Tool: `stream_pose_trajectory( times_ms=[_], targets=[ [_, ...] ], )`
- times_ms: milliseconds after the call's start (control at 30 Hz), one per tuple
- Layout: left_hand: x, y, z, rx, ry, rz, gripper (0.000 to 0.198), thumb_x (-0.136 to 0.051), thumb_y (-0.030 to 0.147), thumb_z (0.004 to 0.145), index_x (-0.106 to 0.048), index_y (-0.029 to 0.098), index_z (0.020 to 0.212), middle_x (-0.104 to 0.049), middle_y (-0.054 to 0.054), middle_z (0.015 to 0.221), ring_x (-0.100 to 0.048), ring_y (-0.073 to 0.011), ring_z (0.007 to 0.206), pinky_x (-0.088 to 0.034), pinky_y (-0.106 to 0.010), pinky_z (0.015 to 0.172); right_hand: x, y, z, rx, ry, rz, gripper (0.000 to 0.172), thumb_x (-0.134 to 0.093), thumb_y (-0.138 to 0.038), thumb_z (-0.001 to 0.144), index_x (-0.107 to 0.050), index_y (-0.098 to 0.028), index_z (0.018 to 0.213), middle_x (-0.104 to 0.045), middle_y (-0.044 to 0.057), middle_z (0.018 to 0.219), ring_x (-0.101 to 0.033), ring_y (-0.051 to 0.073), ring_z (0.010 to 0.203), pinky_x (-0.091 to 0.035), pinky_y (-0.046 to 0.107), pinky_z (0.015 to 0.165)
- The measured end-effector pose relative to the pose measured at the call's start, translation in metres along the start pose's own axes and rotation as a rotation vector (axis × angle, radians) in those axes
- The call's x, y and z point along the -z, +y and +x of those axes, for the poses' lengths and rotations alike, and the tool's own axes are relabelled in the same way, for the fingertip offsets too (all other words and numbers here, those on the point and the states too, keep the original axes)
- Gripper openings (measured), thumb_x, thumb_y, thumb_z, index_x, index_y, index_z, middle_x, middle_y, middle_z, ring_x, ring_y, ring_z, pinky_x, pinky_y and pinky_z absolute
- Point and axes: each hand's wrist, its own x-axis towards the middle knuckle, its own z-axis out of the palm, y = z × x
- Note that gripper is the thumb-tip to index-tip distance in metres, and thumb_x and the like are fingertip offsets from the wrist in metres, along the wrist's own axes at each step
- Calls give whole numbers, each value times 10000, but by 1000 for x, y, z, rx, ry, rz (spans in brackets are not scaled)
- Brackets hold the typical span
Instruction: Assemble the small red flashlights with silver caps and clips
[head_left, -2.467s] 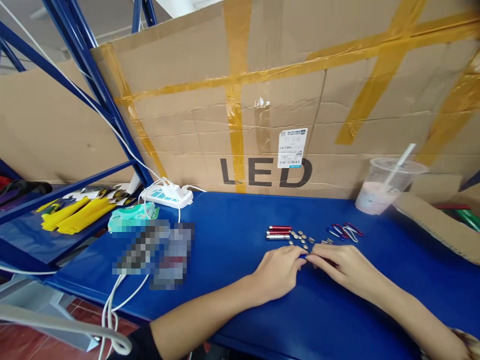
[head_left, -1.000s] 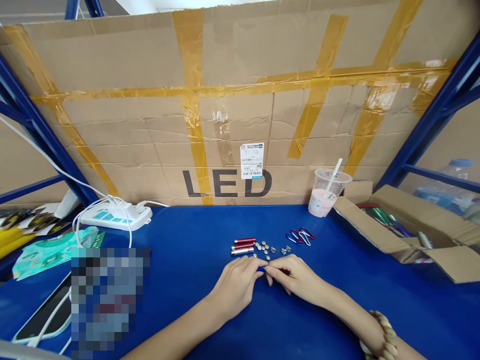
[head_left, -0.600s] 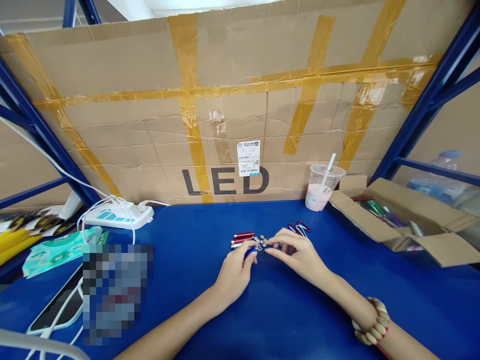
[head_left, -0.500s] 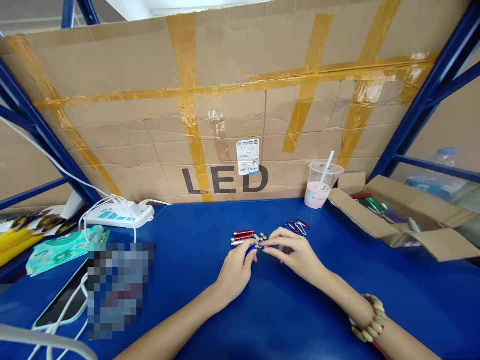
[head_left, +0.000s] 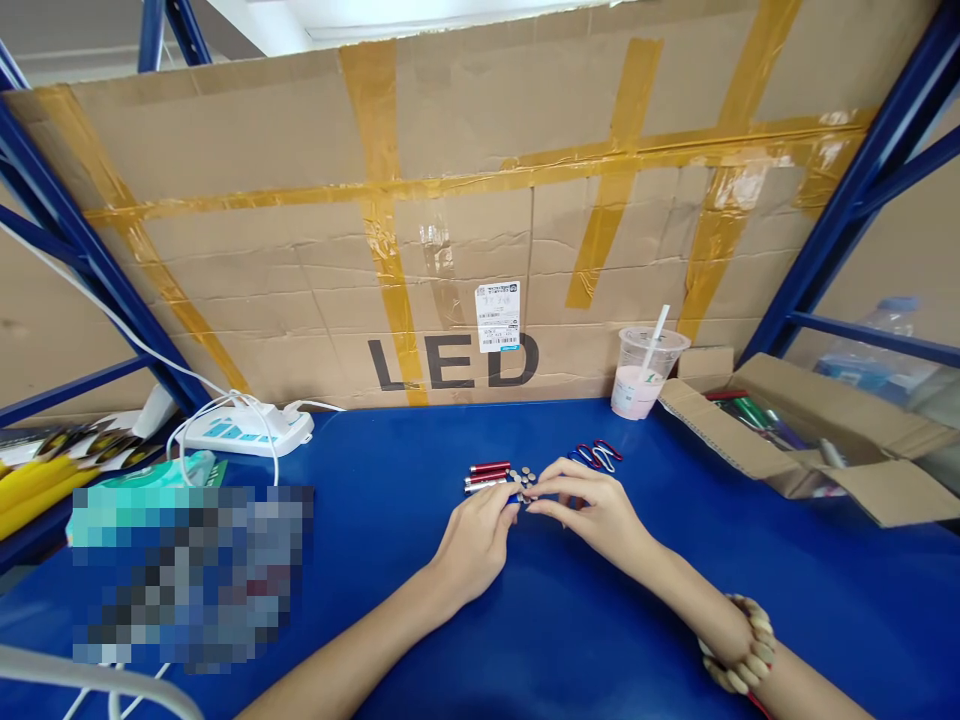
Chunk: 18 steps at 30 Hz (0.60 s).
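Note:
My left hand (head_left: pixel 474 540) rests on the blue table (head_left: pixel 525 640) with its fingers pinched round a small blue tube (head_left: pixel 514 497), only the tip showing. My right hand (head_left: pixel 589 507) meets it from the right, fingertips pinched at the tube's end on something too small to make out. Just beyond the fingers lie three small tubes, two red and one silver (head_left: pixel 489 475), and several small round button cells (head_left: pixel 528 475). Red, blue and white clips (head_left: pixel 598 455) lie a little further right.
A taped cardboard sheet marked LED (head_left: pixel 480 230) stands behind the table. A plastic cup with a straw (head_left: pixel 645 372) and an open cardboard box of tubes (head_left: pixel 810 440) sit at the right. A white power strip (head_left: pixel 247 428) with cables lies at the left.
The view swung from left to centre. Both hands moved slightly away from me toward the tubes and button cells, still pinched together on the blue tube.

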Motion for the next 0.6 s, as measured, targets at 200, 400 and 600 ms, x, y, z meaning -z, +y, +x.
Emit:
stream_pose_trajectory(
  times_ms=[200,400,600],
  targets=[
    [2,2,-1,-81,25,17,213,-340,169,909,-502,188,1045,-615,-40,1030,-576,-158,939,-454,-291,837,3,-4,1,29,41,-42,224,-601,-390,799,-693,-187,820,-610,42,823,-518,73,529,-431,201,506],
    [3,2,-1,-106,-17,22,218,-340,158,911,-490,186,1067,-616,-38,994,-583,-149,898,-461,-275,811,6,-1,1,84,31,-40,190,-621,-351,789,-685,-171,787,-603,37,789,-518,70,527,-428,191,496],
    [-1,-1,-2,-113,-23,88,224,-338,177,916,-496,183,1075,-612,-47,1014,-575,-179,924,-467,-316,805,6,4,1,128,-3,-31,192,-598,-345,811,-677,-171,796,-600,39,782,-528,73,535,-439,190,496]
  ],
)
